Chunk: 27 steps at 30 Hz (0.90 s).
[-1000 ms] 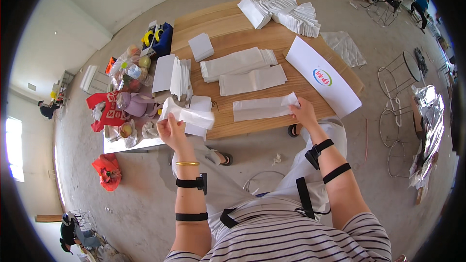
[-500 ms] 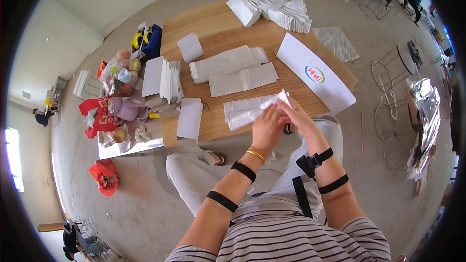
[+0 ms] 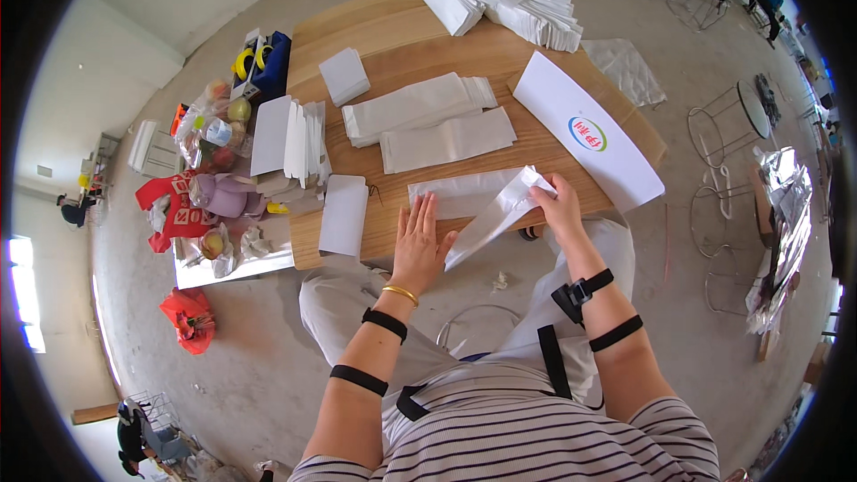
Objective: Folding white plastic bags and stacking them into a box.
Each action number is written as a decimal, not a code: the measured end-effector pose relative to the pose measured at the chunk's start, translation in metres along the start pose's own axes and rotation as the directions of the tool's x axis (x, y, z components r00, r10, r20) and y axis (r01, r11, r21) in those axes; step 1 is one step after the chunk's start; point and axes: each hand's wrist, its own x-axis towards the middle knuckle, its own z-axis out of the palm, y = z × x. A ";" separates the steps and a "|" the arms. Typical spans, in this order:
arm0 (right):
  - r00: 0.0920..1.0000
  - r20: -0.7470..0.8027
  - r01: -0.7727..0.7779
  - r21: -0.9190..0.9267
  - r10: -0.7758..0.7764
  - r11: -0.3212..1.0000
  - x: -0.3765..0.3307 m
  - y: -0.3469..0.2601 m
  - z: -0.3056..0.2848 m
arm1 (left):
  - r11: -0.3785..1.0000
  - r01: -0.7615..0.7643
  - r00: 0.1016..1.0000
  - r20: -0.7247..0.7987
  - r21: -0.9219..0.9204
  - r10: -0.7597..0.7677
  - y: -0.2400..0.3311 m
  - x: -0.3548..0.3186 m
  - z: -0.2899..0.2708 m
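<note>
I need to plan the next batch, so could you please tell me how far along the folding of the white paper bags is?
Done: folded white bags lie in two flat piles mid-table, with more stacked at the far edge. In hand: the left hand presses flat one white paper bag while the right hand lifts its end. Left: one large unfolded white sheet with a coloured oval mark lies at the right.

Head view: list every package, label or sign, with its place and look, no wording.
Long white panel: table's right side, round red, green and blue emblem.
White bag: front edge, under left hand, pinched by right hand.
Red bag: left bench, white marks.
</note>
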 end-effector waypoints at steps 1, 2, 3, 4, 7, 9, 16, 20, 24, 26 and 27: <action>0.999 0.021 0.039 0.015 -0.040 0.999 0.001 0.001 -0.002 | 1.000 -0.002 1.000 0.000 -0.004 0.002 -0.003 -0.002 -0.001; 0.999 0.022 0.039 0.013 -0.039 0.999 -0.001 -0.003 -0.001 | 0.999 -0.018 1.000 0.014 0.040 0.018 -0.005 -0.005 -0.001; 0.999 0.040 0.033 0.067 -0.036 0.997 -0.004 -0.013 0.000 | 0.996 -0.035 0.999 0.029 0.085 0.032 -0.008 -0.009 -0.002; 0.998 0.059 0.027 0.122 -0.034 0.992 -0.007 -0.021 0.001 | 0.996 -0.032 0.999 0.027 0.082 0.030 -0.012 -0.013 -0.004; 0.993 0.114 0.013 0.133 -0.029 0.991 -0.011 -0.037 0.003 | 0.992 -0.022 0.997 0.079 0.122 0.012 -0.016 -0.024 -0.014; 0.985 0.154 0.057 0.128 -0.076 0.990 -0.018 -0.050 0.007 | 0.990 -0.033 0.999 -0.036 0.137 0.038 -0.013 -0.028 -0.019; 0.878 0.471 -0.079 0.318 -0.085 0.945 -0.055 -0.125 0.007 | 0.486 -0.030 0.999 -0.036 -0.873 -0.004 0.049 -0.018 -0.034; 0.934 0.343 -0.046 0.402 -0.104 0.914 -0.037 -0.121 -0.021 | 0.285 0.310 0.940 0.337 -0.907 0.049 0.037 -0.006 -0.029; 0.988 0.144 -0.003 0.325 -0.047 0.946 -0.017 -0.079 -0.042 | 0.307 0.349 0.935 0.305 -0.886 -0.181 0.004 0.006 -0.031; 0.996 0.094 -0.017 0.271 -0.009 0.963 -0.008 -0.048 -0.042 | 0.317 0.366 0.923 0.296 -0.875 -0.248 -0.015 0.020 -0.030; 0.997 0.070 -0.033 0.201 0.019 0.979 -0.002 -0.031 -0.041 | 0.389 0.381 0.913 0.274 -0.839 -0.302 -0.020 0.029 -0.031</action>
